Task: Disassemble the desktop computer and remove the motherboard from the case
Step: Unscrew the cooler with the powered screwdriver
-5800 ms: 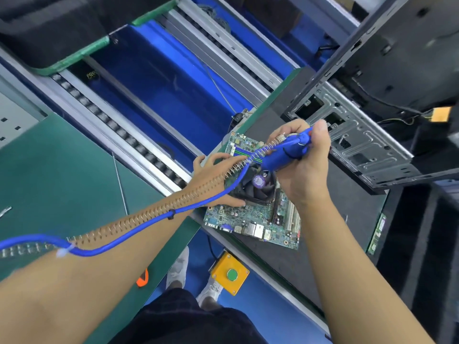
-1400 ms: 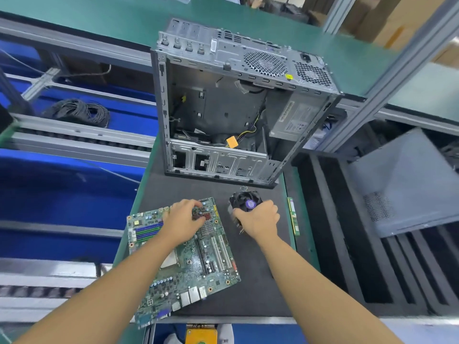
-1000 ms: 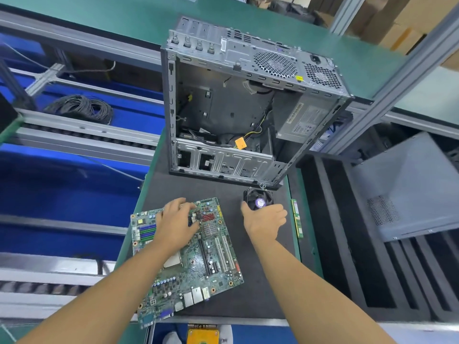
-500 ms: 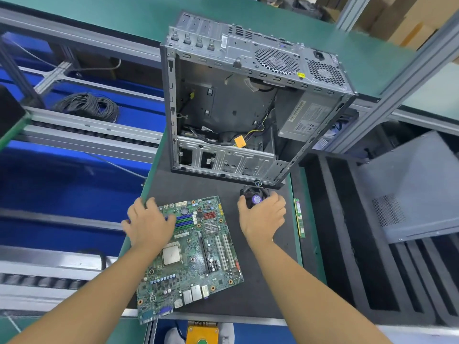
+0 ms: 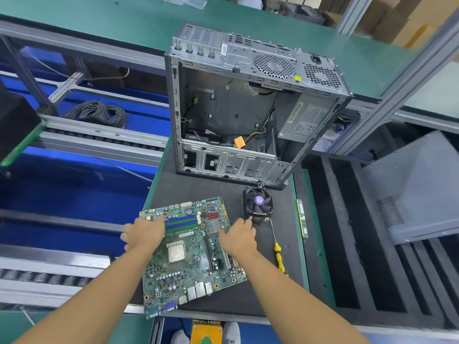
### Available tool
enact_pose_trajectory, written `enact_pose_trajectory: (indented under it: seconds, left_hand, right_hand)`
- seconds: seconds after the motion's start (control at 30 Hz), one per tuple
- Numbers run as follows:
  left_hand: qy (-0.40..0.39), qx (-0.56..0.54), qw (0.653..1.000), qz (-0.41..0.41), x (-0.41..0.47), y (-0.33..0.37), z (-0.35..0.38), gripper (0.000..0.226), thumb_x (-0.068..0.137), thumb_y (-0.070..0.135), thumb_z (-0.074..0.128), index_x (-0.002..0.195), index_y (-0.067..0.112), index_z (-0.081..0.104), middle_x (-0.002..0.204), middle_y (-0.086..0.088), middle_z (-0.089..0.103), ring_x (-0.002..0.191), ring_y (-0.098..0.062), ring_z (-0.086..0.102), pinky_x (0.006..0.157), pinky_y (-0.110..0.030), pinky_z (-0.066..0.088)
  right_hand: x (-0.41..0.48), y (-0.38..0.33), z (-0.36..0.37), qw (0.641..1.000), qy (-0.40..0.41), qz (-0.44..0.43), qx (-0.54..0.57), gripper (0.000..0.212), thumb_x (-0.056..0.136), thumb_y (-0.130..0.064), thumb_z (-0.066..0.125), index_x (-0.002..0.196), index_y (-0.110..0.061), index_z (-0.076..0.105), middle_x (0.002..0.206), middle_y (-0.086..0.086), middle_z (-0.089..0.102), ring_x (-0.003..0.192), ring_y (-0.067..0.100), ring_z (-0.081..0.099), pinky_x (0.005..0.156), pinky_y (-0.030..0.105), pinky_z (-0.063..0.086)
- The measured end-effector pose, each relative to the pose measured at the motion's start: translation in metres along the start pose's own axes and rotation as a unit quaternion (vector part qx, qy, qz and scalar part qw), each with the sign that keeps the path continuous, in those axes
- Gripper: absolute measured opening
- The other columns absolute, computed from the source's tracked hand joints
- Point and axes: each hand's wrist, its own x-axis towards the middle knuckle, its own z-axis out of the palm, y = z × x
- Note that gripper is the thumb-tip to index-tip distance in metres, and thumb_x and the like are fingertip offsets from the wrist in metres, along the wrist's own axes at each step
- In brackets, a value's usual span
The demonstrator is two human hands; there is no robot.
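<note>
Now the right hand (image 5: 239, 238) has left the cooler (image 5: 259, 203) and, like the left hand (image 5: 145, 233), rests loose-fingered on the motherboard (image 5: 191, 256), lying just near of the case (image 5: 248, 167): removal looks done.

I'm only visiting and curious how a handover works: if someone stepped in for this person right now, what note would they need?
Left hand: spread flat on the motherboard's left edge.
Right hand: on its right edge; grip unclear.
Things: the motherboard lies on the black mat in front of the open case. The cooler fan stands beside it, off the board. A screwdriver and memory stick lie to the right.
Done: board out of the case, cooler off.
Left: the power supply is in the case, if stripping goes further.
</note>
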Motion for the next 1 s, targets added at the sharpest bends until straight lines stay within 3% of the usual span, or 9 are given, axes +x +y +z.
enact_pose_trajectory:
  seconds: [0.3,0.5,0.6,0.67,0.7,0.77,0.83,0.9,1.0]
  left_hand:
    - [-0.003,-0.051,0.996,0.071,0.002,0.007,-0.007,0.048,0.095,0.040,0.047,0.129,0.007,0.057,0.129,-0.020,0.048,0.120,-0.040,0.043,0.094,-0.048,0.045]
    - [-0.029,-0.131,0.980,0.149,-0.001,0.033,-0.007,0.043,0.095,0.032,0.050,0.133,0.012,0.055,0.100,-0.004,0.065,0.102,-0.031,0.056,0.083,-0.040,0.046]
    - [-0.033,-0.142,0.979,0.141,0.000,0.038,-0.005,0.050,0.095,0.032,0.051,0.141,0.012,0.051,0.117,-0.005,0.065,0.101,-0.029,0.057,0.079,-0.032,0.040]
    - [-0.035,-0.143,0.978,0.146,0.004,0.036,-0.003,0.035,0.095,0.031,0.053,0.123,0.015,0.065,0.111,-0.010,0.064,0.085,-0.025,0.056,0.071,-0.030,0.039]
    - [-0.036,-0.147,0.978,0.146,0.007,0.035,-0.002,0.021,0.094,0.031,0.053,0.101,0.019,0.069,0.101,-0.007,0.060,0.074,-0.019,0.051,0.066,-0.029,0.037]
    - [-0.038,-0.153,0.976,0.151,0.011,0.038,-0.003,0.019,0.093,0.034,0.050,0.076,0.030,0.058,0.098,0.000,0.053,0.064,-0.007,0.043,0.057,-0.028,0.034]
    - [-0.060,-0.153,0.973,0.164,0.016,0.042,-0.006,0.025,0.094,0.036,0.049,0.108,0.028,0.067,0.112,-0.002,0.059,0.069,-0.006,0.048,0.057,-0.025,0.035]
    - [-0.080,-0.142,0.972,0.167,0.021,0.045,-0.009,0.051,0.095,0.037,0.049,0.143,0.020,0.051,0.139,-0.004,0.055,0.094,-0.019,0.058,0.074,-0.029,0.040]
    - [-0.111,-0.117,0.970,0.184,0.023,0.040,-0.013,0.059,0.097,0.036,0.049,0.152,0.020,0.035,0.152,-0.004,0.044,0.132,-0.029,0.046,0.102,-0.040,0.038]
  right_hand:
    - [0.008,-0.002,-0.007,0.980,-0.048,0.109,0.158,0.065,0.091,-0.043,0.057,0.143,-0.008,0.041,0.144,0.018,0.041,0.130,0.038,0.042,0.107,0.041,0.039]
    - [0.006,0.016,-0.004,0.932,-0.001,0.163,0.323,0.046,0.084,-0.040,0.060,0.109,-0.002,0.052,0.116,0.013,0.053,0.105,0.032,0.051,0.097,0.038,0.043]
    - [0.004,0.019,-0.004,0.920,0.003,0.151,0.361,0.029,0.083,-0.038,0.058,0.090,-0.013,0.046,0.103,0.009,0.044,0.092,0.027,0.041,0.089,0.039,0.040]
    - [0.002,0.020,-0.006,0.924,-0.005,0.137,0.357,0.028,0.085,-0.039,0.057,0.098,-0.016,0.047,0.106,0.007,0.044,0.094,0.027,0.042,0.087,0.038,0.038]
    - [0.002,0.020,-0.007,0.926,-0.010,0.129,0.356,0.031,0.086,-0.039,0.057,0.105,-0.016,0.049,0.110,0.006,0.046,0.098,0.028,0.045,0.087,0.037,0.039]
    - [0.000,0.020,-0.011,0.920,-0.011,0.131,0.369,0.046,0.089,-0.036,0.058,0.125,-0.008,0.053,0.120,0.010,0.054,0.108,0.031,0.053,0.093,0.040,0.043]
    - [0.001,0.021,-0.012,0.915,-0.008,0.118,0.386,0.053,0.090,-0.030,0.057,0.130,0.004,0.053,0.107,0.014,0.061,0.095,0.031,0.057,0.091,0.043,0.046]
    - [0.001,0.021,-0.013,0.916,-0.011,0.104,0.388,0.051,0.090,-0.025,0.056,0.127,0.010,0.051,0.083,0.010,0.048,0.076,0.024,0.042,0.077,0.037,0.041]
    - [-0.004,0.017,-0.019,0.919,-0.025,0.105,0.378,0.035,0.091,-0.022,0.053,0.102,0.011,0.056,0.080,0.008,0.036,0.075,0.021,0.029,0.070,0.033,0.026]
